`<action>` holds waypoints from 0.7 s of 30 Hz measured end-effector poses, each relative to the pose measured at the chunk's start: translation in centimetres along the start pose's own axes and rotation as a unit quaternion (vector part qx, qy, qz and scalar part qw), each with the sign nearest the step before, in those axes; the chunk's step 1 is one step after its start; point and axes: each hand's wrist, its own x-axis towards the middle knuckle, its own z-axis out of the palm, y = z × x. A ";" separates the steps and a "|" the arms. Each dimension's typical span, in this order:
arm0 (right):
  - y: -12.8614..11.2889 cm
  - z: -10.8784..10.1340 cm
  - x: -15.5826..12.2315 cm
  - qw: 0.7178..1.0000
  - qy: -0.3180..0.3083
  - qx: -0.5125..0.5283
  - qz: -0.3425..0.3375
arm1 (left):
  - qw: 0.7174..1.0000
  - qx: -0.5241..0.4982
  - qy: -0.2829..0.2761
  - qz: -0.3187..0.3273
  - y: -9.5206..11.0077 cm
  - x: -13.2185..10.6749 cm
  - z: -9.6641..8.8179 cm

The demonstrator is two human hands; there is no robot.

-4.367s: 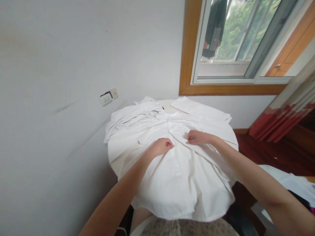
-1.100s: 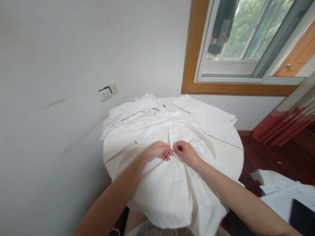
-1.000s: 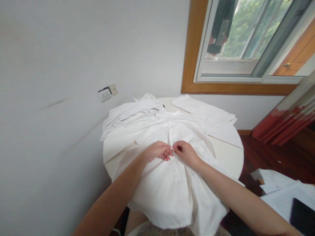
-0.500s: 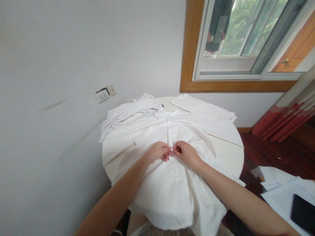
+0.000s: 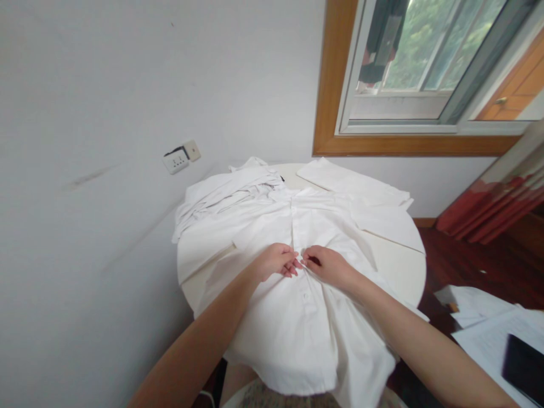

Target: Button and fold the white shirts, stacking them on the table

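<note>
A white button-up shirt (image 5: 276, 323) lies front side up across a round table, its hem hanging over the near edge. My left hand (image 5: 278, 260) pinches the shirt's front placket from the left, fingers curled. Close beside it, my right hand (image 5: 325, 263) grips the placket from the right between thumb and forefinger. The fingertips nearly meet, and whatever button lies between them is hidden. Lower down the placket a small button (image 5: 306, 296) shows. The cloth is drawn into folds around both hands.
Crumpled white cloth (image 5: 225, 195) lies at the table's back left. The round table (image 5: 393, 260) stands against a wall with a socket (image 5: 176, 161). Papers (image 5: 493, 323) and a dark flat object (image 5: 525, 368) are at the lower right, near a red and cream curtain (image 5: 476, 204).
Both hands stay at the same place on the placket, with only slight finger movement. The view has shifted a little.
</note>
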 end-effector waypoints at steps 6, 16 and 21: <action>-0.5 0.2 -0.2 0.999 0.006 -0.041 -0.026 | 1.000 0.000 0.007 -0.008 0.1 -0.1 0.1; 0.2 0.0 0.2 0.993 0.020 0.116 -0.001 | 1.000 0.010 0.017 -0.014 0.3 -0.1 0.3; 1.0 0.3 0.6 0.979 0.019 0.201 0.023 | 1.000 -0.001 0.012 -0.011 0.7 -0.5 0.5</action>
